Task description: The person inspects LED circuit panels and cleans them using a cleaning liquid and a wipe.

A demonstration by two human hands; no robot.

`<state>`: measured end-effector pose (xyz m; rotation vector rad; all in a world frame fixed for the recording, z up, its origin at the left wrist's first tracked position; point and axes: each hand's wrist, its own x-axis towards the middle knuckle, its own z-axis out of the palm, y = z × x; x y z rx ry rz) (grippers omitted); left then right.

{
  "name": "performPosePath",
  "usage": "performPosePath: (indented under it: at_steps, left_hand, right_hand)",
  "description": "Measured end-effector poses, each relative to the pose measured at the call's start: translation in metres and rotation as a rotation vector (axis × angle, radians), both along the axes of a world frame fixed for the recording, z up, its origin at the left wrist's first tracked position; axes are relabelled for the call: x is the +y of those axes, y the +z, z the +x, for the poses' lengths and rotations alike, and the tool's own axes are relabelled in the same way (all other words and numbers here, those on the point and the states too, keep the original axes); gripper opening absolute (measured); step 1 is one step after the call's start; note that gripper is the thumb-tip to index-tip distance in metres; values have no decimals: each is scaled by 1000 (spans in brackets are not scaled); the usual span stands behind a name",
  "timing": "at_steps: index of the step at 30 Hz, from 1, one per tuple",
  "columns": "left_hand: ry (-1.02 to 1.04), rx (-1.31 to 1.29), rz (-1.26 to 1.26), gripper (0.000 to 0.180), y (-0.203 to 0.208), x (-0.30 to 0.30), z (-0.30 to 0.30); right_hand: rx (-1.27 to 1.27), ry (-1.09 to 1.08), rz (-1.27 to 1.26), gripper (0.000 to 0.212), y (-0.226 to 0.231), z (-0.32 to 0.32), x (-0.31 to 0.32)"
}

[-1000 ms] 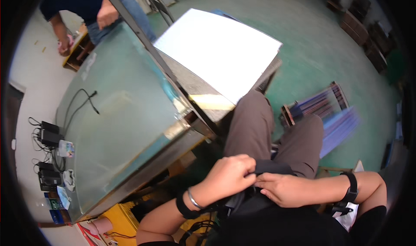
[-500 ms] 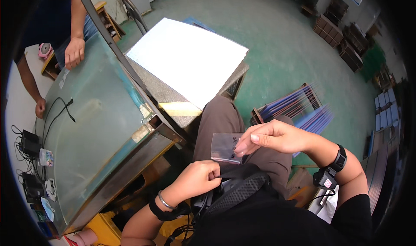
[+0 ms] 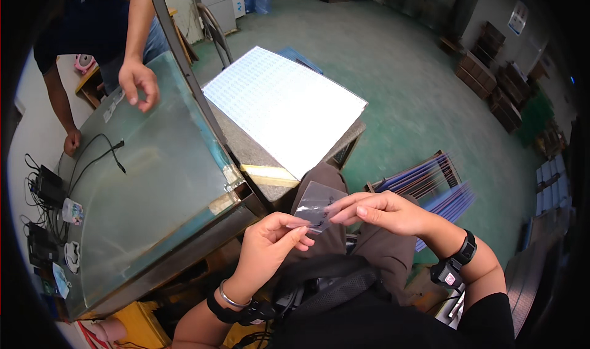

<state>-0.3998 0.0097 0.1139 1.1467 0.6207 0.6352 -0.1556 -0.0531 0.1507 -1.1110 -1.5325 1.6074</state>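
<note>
A small clear plastic bag (image 3: 312,202) with small dark specks or marks near its right side is tilted above my lap. My left hand (image 3: 270,243) pinches its lower left corner between thumb and fingers. At the bag's right edge is my right hand (image 3: 390,214), its fingers stretched out and the thumb alongside, the fingertips touching or just beside the plastic. Whether the dark specks are inside the bag or on it is too small to tell.
A large white sheet (image 3: 286,109) lies on a grey-topped stand ahead. To the left is a glass-topped table (image 3: 147,183) with black cables and devices; a co-worker's hand (image 3: 139,84) hovers over it. A rack of blue rods (image 3: 424,177) stands right of my knees.
My left hand has risen from the black strap at my waist to the bag's corner. My right hand's fingers have straightened. The co-worker's hand has lifted off the table.
</note>
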Motion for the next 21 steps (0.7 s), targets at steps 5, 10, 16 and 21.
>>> performPosePath:
  at_steps: [5, 10, 16, 21]
  left_hand:
    - [188, 112, 183, 14, 38, 16, -17]
    - [509, 232, 358, 18, 73, 99, -66]
    - [698, 286, 318, 15, 83, 176, -111]
    - [790, 276, 279, 21, 83, 200, -108]
  right_hand:
    - [47, -65, 52, 38, -1, 12, -1]
    - [39, -201, 14, 34, -13, 28, -9]
    - [55, -248, -4, 34, -30, 40, -22]
    - [52, -343, -43, 33, -39, 61, -39]
